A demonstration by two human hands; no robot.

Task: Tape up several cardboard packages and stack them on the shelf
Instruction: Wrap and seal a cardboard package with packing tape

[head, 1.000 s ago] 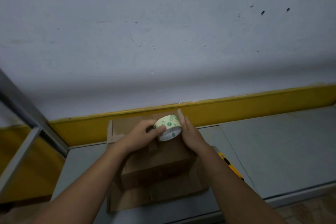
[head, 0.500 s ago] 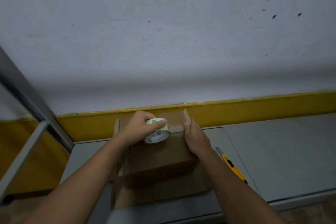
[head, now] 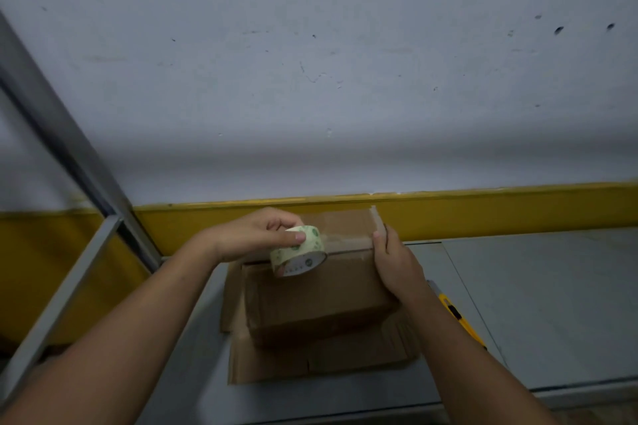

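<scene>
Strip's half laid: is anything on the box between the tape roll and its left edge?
Nothing visible, though the left hand gripping the tape roll hides part of that stretch of the cardboard box.

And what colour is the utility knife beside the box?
The utility knife is yellow with a black slider; the head view shows it.

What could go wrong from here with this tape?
The strip stretched from the roll in the left hand is pinned only by the right hand at the edge of the box, so it could wrinkle or go on crooked. The box sits on flat cardboard and might slide under the pull. The knife lies beside the right forearm; a careless sweep could catch it.
</scene>
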